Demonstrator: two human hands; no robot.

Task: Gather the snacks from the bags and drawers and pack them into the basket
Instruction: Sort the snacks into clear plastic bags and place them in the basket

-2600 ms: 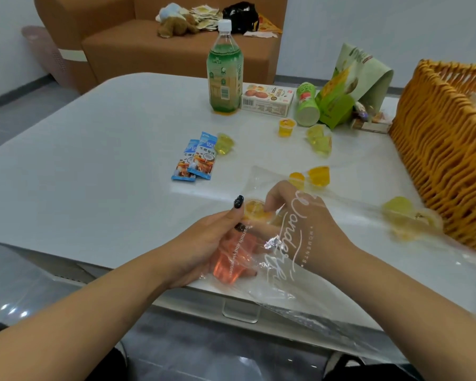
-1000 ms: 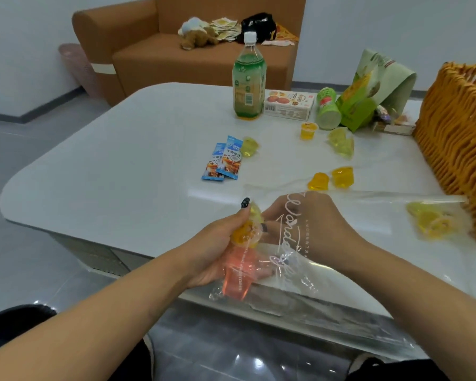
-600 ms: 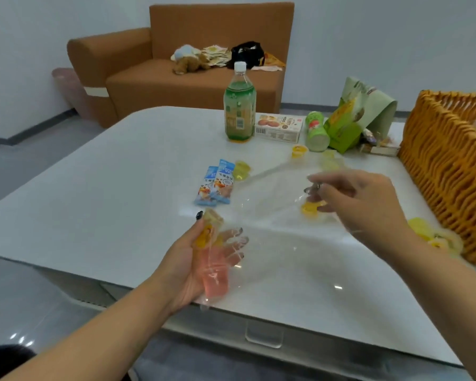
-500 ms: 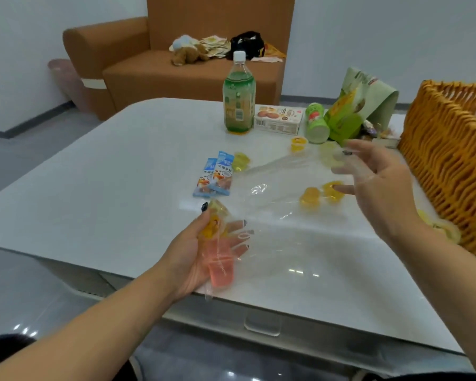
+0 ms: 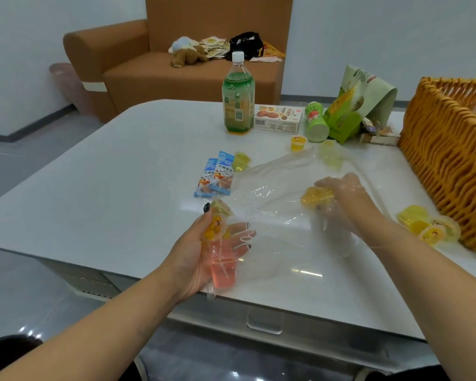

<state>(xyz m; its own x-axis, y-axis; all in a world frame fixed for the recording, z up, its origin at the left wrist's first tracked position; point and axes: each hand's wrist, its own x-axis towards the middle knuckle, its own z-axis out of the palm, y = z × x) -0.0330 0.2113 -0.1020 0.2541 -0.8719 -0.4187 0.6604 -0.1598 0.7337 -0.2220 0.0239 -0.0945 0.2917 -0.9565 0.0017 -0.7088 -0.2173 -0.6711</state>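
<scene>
Right now the left hand (image 5: 204, 251) is cupped, palm up, at the near edge of the table (image 5: 107, 188), its thumb and fingers curled around the bottom corner of a clear plastic bag (image 5: 270, 215). Pinched there inside the film are a pink jelly cup (image 5: 222, 272) and, above it under the thumb, a yellow jelly cup (image 5: 213, 229).

The bag is glossy, crinkled and see-through, with white script near the left hand, and it spreads away across the table toward the right hand (image 5: 344, 199). That hand looks to be pushed in under the film, fingers bent down over an orange jelly cup (image 5: 315, 198) that sits on the table; whether it has truly gripped the cup I cannot tell.

Just right of the right hand, a small cluster of yellow jelly cups (image 5: 426, 225) lies against the wall of the woven basket (image 5: 451, 171). Beyond the left hand are two blue sachets (image 5: 216, 174) with a pale yellow cup (image 5: 241, 162) beside them. Farther off stand a green drink bottle (image 5: 238, 97), a biscuit box (image 5: 278, 119), a green canister (image 5: 316, 125) on its side and a green snack bag (image 5: 355, 105).
</scene>
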